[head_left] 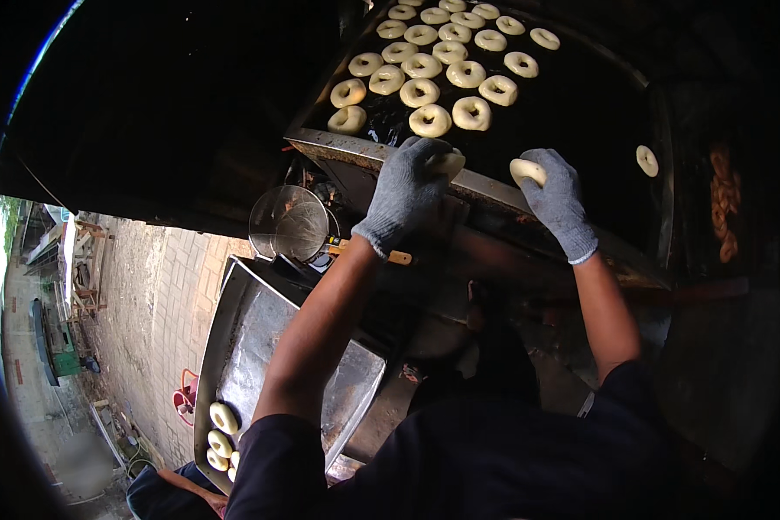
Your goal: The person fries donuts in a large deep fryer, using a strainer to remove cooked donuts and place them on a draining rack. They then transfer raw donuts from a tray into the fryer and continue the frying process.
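Both my hands wear grey knit gloves and are raised at the near edge of a wide metal frying vat (516, 194) of dark oil. My left hand (404, 192) is closed round a pale raw doughnut (447, 164), which the glove partly covers. To its right, my right hand (556, 201) grips another raw doughnut (526, 172) over the rim. Many pale doughnuts (421, 66) float close together in the far left part of the oil. A single doughnut (647, 161) lies apart at the right side.
A round wire strainer (289, 224) with a wooden handle hangs below the vat's left corner. Beneath my left arm stands a metal tray (260, 325) with several raw doughnuts (224, 419). Twisted browned dough (724, 204) lies far right. Another person's arm (191, 490) shows at lower left.
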A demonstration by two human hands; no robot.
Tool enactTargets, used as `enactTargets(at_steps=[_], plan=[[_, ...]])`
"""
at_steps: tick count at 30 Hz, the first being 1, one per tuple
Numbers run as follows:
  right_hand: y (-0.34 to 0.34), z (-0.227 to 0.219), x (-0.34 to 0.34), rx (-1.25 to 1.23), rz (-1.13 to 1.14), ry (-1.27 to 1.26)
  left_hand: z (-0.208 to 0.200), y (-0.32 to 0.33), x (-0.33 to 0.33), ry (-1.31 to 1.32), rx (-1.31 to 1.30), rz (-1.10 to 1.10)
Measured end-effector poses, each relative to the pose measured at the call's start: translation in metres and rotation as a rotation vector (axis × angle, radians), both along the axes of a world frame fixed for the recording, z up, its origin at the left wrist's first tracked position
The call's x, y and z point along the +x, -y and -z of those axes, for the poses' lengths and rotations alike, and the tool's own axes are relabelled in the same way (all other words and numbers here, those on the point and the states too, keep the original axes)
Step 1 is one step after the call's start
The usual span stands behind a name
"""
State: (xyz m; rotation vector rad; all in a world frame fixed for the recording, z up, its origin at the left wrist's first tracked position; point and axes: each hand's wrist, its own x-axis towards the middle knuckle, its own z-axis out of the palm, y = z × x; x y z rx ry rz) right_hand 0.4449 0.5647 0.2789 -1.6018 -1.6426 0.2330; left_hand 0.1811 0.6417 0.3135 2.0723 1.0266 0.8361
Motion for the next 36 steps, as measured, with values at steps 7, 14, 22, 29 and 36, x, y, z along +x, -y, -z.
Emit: enactTargets(at_steps=[7,14,22,29,36], plan=[[-0.091,0.102,0.064,-0.374,0.072,0.468,0.129,-0.110,0.121,-0.414,-0.007,0.007],[-0.044,0.064,-0.001,-0.168,0.061,-0.062,0.038,-0.007,-0.003,0.098,0.059,-0.172],[0.091,-0.070,-0.356,-0.523,-1.054,-0.249,-0.022,0.363,-0.386,-0.123,-0.085,-1.232],[0.235,-0.132,-0.641,-1.257,-1.874,-1.043,0.034,0.521,-0.493,-0.282,-0.442,-1.625],[0.321,-0.131,-0.757,-1.572,-1.743,-1.100,0.066,0.522,-0.502,-0.285,-0.601,-1.655]])
